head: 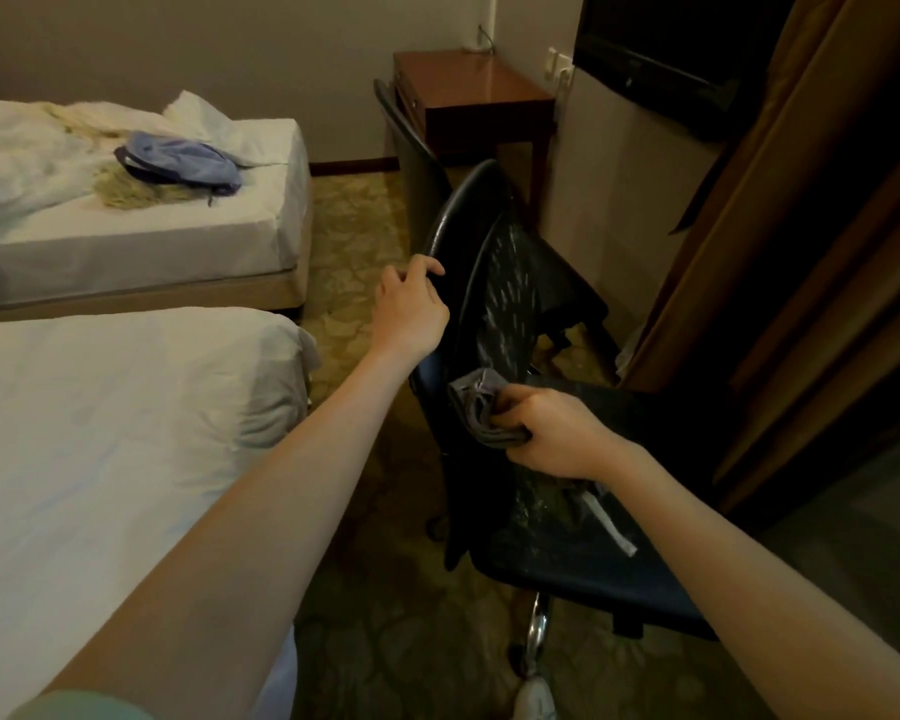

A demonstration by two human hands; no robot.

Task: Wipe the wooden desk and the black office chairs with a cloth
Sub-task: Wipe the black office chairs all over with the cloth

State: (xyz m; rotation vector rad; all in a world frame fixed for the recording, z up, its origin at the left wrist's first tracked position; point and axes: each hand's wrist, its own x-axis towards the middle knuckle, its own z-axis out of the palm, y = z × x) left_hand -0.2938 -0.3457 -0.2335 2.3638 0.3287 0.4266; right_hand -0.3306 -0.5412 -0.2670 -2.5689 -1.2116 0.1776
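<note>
The left hand (411, 301) grips the black office chair (513, 283) steady; the right hand (554, 433), clutching the grey cloth (476, 410), should wipe its mesh back in overlapping strokes

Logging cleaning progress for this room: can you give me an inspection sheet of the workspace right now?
Surface: wooden desk, glossy top, against the far wall.
Job's things: grey cloth low on the mesh back of the near black office chair; second black chair at the desk.
Clutter: blue bag on the rumpled far bed.
Hands: left hand grips the chair's top rim; right hand holds the cloth.
Cables: thin cable on the wall above the desk.
Surroundings: patterned carpet, wall TV, brown curtain, near bed.
</note>
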